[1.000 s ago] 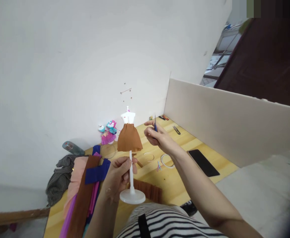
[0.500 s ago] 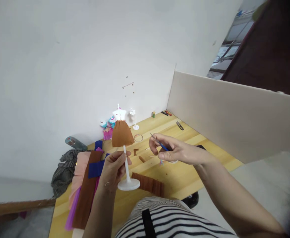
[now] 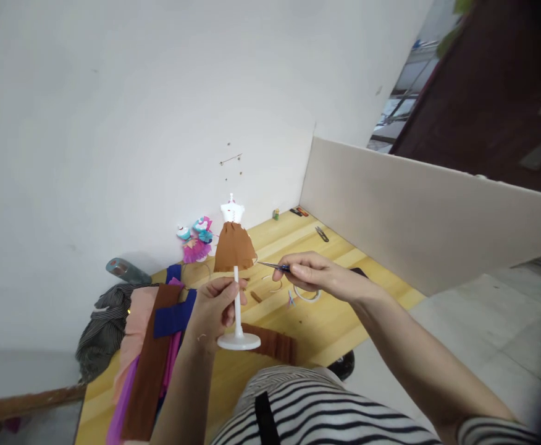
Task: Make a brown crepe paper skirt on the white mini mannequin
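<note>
My left hand (image 3: pixel 219 303) is closed around the white post of a small doll-sized dress form (image 3: pixel 232 212), just below the skirt. The form stands nearly upright, its round base above the table. A brown gathered skirt (image 3: pixel 234 247) hangs from its waist. My right hand (image 3: pixel 304 270) grips a slim, pointed blue tool (image 3: pixel 281 267) whose exact kind I cannot make out. Its thin dark tip points left, close to the skirt's lower right edge; whether it touches is unclear.
On the wooden table (image 3: pixel 344 309), fabric strips, including a brown strip (image 3: pixel 145 364), lie at left. A brown piece (image 3: pixel 275 345) rests below the form. A white tape roll (image 3: pixel 307 295) lies under my right hand; thread snips (image 3: pixel 322 234) lie farther back. A white partition (image 3: pixel 367 210) borders the right.
My right hand has brought the blue tool left, its tip now close to the skirt's edge. The dress form has turned slightly and stands straighter in my left hand. The view has shifted.
</note>
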`<action>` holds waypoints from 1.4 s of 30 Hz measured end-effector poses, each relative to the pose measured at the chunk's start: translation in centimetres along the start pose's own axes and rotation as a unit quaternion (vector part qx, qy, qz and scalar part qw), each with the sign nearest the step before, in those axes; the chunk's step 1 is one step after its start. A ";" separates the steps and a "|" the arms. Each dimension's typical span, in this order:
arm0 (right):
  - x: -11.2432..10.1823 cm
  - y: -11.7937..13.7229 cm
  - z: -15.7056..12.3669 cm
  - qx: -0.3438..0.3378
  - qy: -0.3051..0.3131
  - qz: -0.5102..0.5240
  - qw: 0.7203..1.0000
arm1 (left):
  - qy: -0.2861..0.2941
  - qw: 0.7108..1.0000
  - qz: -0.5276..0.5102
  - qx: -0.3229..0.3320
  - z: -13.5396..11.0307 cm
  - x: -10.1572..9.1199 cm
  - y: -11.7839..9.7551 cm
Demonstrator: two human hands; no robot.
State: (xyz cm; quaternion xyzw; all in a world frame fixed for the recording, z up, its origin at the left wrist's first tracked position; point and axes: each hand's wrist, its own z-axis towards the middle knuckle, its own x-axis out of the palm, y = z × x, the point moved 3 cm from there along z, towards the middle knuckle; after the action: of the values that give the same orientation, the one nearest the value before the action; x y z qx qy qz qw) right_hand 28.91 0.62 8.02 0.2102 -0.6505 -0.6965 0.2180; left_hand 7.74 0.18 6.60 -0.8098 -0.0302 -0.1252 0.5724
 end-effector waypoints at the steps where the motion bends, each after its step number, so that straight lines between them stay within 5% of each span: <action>1: -0.1 0.0 -0.2 -0.001 -0.020 -0.017 1.000 | 0.006 1.000 0.000 -0.007 0.0 0.2 0.0; 6: -0.5 0.0 -0.7 -0.011 -0.085 -0.054 0.995 | 0.026 0.999 0.004 -0.039 -0.2 1.2 0.1; 22: -0.2 -0.9 0.0 0.000 -0.049 -0.006 0.999 | 0.015 0.997 0.029 -0.065 -0.1 1.9 0.5; 42: -0.3 -0.3 -0.2 0.013 -0.066 -0.070 0.995 | 0.026 0.994 0.093 -0.045 0.6 1.5 1.3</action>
State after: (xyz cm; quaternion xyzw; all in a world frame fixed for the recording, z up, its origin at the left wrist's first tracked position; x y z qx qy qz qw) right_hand 29.27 0.61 7.68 0.2112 -0.6560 -0.7142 0.1230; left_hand 9.59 0.16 5.58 -0.8306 0.0654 -0.0937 0.5450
